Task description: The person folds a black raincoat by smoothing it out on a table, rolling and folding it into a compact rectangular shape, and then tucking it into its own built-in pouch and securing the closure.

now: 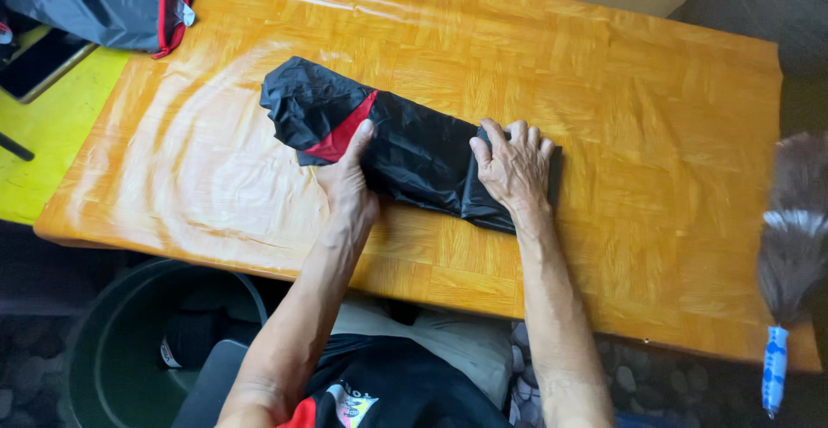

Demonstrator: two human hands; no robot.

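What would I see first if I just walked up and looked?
First you would see the black jacket with a red stripe, folded into a long bundle in the middle of the shiny orange table. The left hand presses on it by the red part, and the right hand lies flat on its other end. A feather duster lies at the table's right edge, and a grey bag sits at the top left corner.

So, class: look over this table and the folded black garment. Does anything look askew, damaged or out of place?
Nothing is spilled or damaged. The black garment lies slanted across the table, its left end crumpled and bunched, with a red strip showing. The left hand and right hand press it flat. A feather duster overhangs the table's right edge.
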